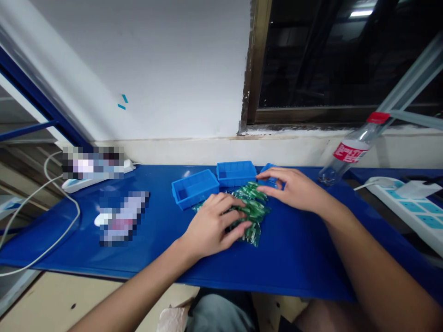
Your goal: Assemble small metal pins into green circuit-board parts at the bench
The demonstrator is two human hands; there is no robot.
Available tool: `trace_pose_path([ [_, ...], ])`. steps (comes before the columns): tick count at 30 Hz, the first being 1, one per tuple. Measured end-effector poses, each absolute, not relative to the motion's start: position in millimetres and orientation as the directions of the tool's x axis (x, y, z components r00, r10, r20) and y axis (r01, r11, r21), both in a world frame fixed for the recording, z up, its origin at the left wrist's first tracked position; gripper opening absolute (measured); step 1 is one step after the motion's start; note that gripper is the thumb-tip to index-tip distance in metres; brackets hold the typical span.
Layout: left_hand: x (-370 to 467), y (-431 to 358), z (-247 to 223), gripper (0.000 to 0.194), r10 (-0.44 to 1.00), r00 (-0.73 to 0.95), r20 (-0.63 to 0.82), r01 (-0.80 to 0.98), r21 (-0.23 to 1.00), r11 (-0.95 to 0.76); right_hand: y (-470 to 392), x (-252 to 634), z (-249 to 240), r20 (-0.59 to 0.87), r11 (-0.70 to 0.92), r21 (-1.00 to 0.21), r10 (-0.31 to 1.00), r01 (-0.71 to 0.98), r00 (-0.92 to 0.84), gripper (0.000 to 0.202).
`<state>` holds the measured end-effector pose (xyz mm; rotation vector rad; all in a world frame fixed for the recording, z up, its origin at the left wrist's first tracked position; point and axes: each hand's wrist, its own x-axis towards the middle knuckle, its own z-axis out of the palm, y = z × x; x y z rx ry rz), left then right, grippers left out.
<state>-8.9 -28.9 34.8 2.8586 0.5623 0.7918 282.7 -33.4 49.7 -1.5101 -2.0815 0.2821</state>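
A pile of small green items in clear plastic packets [255, 211] lies on the blue table; what the items are is too blurred to tell. My left hand [212, 226] rests on the pile's left side with its fingers spread and curved over it. At the upper right edge of the pile, my right hand [294, 186] is open, thumb and fingers apart, with nothing visible between them. Behind the pile stand a left blue bin [196, 189], a middle blue bin [236, 173] and a right blue bin [267, 169], partly hidden by my right hand.
A clear bottle with a red cap [346, 152] leans at the back right. A power strip [411, 203] lies at right, another [100, 177] at back left. A blurred-out flat object [126, 216] is on the table's left, near a white cable [74, 226].
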Motion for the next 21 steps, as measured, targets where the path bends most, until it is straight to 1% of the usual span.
trace_pose_path([
  [2, -7, -12, 42, 0.022, 0.431, 0.744, 0.511, 0.378, 0.209, -0.902, -26, 288, 43, 0.442, 0.336, -0.388, 0.885, 0.858, -0.146, 0.031],
  [3, -5, -1, 45, 0.023, 0.466, 0.716, 0.52, 0.432, 0.195, -0.881, -22, 291, 38, 0.488, 0.322, -0.334, 0.863, 0.886, -0.13, 0.032],
  [4, -4, 11, 46, 0.025, 0.502, 0.684, 0.529, 0.496, 0.168, -0.852, -18, 294, 32, 0.504, 0.302, -0.279, 0.854, 0.911, -0.129, 0.035],
  [6, -1, 35, 45, 0.031, 0.556, 0.65, 0.518, 0.611, 0.078, -0.788, -12, 298, 20, 0.468, 0.289, -0.202, 0.868, 0.936, -0.167, 0.043],
  [9, -2, 57, 35, 0.035, 0.626, 0.614, 0.481, 0.725, -0.03, -0.688, -6, 298, 7, 0.403, 0.271, -0.153, 0.895, 0.95, -0.19, 0.044],
  [12, -9, 59, 24, 0.033, 0.638, 0.617, 0.46, 0.732, -0.039, -0.68, -4, 295, 0, 0.365, 0.271, -0.104, 0.906, 0.957, -0.216, 0.044],
  [16, -20, 57, 15, 0.033, 0.613, 0.661, 0.433, 0.669, 0.03, -0.743, -3, 289, -1, 0.354, 0.297, -0.047, 0.898, 0.954, -0.262, 0.047],
  [21, -23, 65, 10, 0.032, 0.582, 0.668, 0.463, 0.626, 0.072, -0.776, -5, 282, 0, 0.364, 0.302, -0.026, 0.891, 0.953, -0.272, 0.038],
])
